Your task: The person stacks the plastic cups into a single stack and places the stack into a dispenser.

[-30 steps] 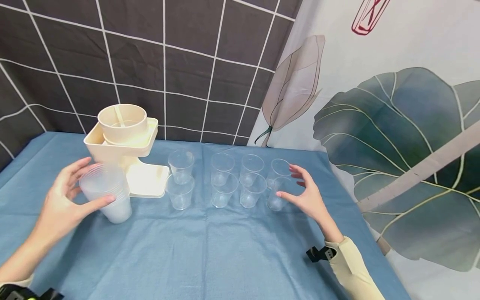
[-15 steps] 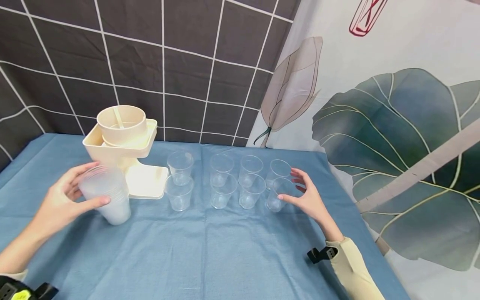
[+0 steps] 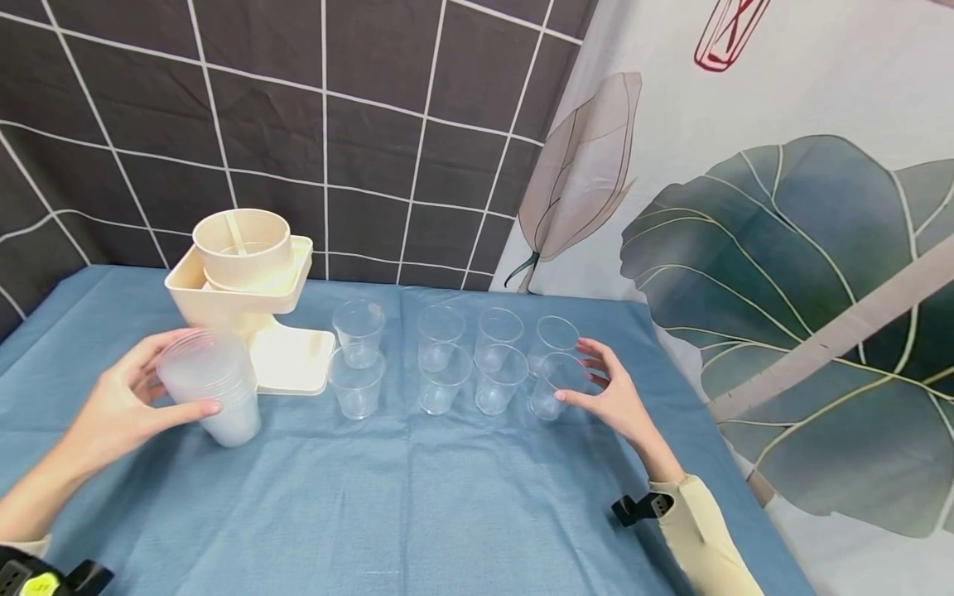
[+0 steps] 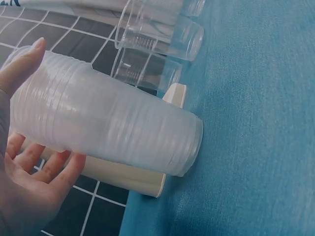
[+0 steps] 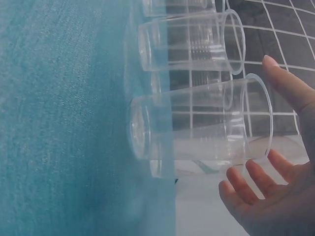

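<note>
A stack of frosted plastic cups (image 3: 231,418) stands on the blue cloth at the left, in front of the cream machine. My left hand (image 3: 201,370) grips its upper part, thumb in front and fingers (image 4: 29,157) behind the stack (image 4: 123,128). Several clear cups stand in two rows across the middle. My right hand (image 3: 574,370) is cupped, fingers relaxed, around the front right clear cup (image 3: 550,389). In the right wrist view the thumb and fingers (image 5: 246,182) lie just beside that cup (image 5: 197,128), barely touching it.
A cream machine (image 3: 242,273) with a round tub on top and a flat base stands at the back left. The blue tablecloth (image 3: 417,497) stretches toward me. A dark grid curtain hangs behind and a leaf-print curtain (image 3: 782,248) along the right edge.
My right hand has drawn slightly closer to the front right cup. My left hand has settled tighter on the stack. The cups have not moved.
</note>
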A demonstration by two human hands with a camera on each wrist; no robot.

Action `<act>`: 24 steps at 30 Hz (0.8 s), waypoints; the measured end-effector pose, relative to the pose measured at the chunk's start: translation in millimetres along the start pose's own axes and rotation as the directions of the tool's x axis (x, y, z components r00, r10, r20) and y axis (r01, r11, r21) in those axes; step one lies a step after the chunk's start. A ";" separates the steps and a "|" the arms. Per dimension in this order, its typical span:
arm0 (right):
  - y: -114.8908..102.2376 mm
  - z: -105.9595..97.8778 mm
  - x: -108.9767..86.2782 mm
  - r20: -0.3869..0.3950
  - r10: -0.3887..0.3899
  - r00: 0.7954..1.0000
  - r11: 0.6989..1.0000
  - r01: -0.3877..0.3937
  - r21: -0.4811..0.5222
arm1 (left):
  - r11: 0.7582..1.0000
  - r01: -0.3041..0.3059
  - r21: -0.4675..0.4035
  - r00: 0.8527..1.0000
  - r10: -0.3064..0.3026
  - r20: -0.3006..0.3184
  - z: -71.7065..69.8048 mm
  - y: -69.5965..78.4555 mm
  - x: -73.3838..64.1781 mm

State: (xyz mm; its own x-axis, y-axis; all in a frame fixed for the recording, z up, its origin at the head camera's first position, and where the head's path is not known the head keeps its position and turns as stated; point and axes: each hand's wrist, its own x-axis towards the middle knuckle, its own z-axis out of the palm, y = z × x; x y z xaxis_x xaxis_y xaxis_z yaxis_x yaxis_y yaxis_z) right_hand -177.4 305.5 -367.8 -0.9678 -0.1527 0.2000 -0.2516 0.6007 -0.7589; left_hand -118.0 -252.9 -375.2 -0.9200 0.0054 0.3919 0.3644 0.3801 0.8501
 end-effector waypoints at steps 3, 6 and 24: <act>0.7 1.3 -1.2 0.002 0.002 1.000 1.000 -0.002 -0.005 | 1.000 0.013 0.006 1.000 -0.013 -0.001 0.0 -0.4 0.0; 1.7 2.9 -2.5 0.009 0.009 1.000 1.000 -0.009 0.002 | 1.000 0.018 0.019 1.000 -0.018 -0.001 -0.3 -0.8 -0.7; 6.2 9.7 -4.3 0.028 0.051 0.998 0.996 -0.052 0.066 | 1.000 0.012 0.020 1.000 -0.012 0.017 -4.0 -2.3 -1.1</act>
State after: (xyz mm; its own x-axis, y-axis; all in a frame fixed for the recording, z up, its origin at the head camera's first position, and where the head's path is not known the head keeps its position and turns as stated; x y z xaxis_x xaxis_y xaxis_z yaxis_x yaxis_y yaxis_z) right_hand -174.8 302.3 -379.3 -0.9790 -0.1440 0.1440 -0.2004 0.5551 -0.8073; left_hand -117.2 -257.5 -376.2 -0.9267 0.0168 0.3753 0.3505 0.3982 0.8477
